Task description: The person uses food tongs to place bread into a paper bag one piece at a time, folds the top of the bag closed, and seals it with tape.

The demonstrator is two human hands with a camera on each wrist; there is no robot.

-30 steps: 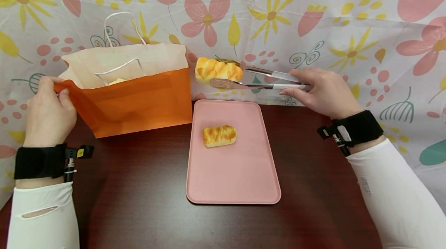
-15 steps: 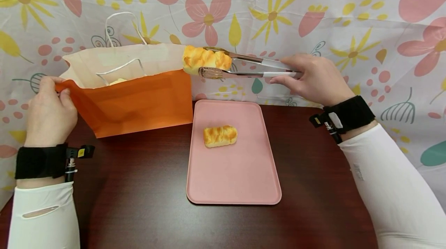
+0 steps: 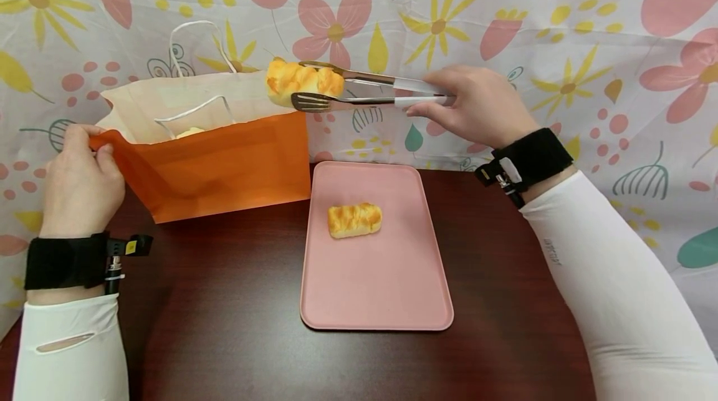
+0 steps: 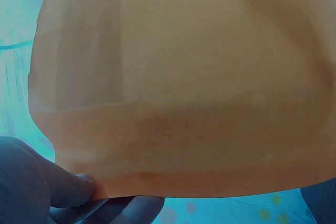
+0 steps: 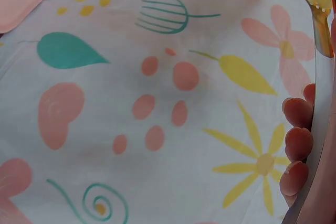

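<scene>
My left hand (image 3: 82, 179) pinches the near left corner of the rim of an orange paper bag (image 3: 224, 167) between thumb and fingers; the left wrist view has the thumb (image 4: 71, 187) against the paper. White-handled metal tongs (image 3: 373, 100) are in my right hand (image 3: 477, 101), fingers round the handles. Between the tongs' tips is a golden bread roll (image 3: 303, 80), held in the air at the bag's upper right corner, in front of its pale inner wall. A second bread roll (image 3: 354, 220) lies on a pink tray (image 3: 376, 282). Something pale yellow (image 3: 191, 131) shows inside the bag, mostly hidden.
The bag stands on the dark wooden table (image 3: 224, 314), left of the tray, with two white handles (image 3: 196, 22) sticking up from its rim. A flower-printed cloth (image 3: 561, 33) hangs upright right behind the bag and tray.
My right hand has moved left and upward with the tongs and bread roll, from above the tray's far end to the bag's right corner. The left hand and bag stay put.
</scene>
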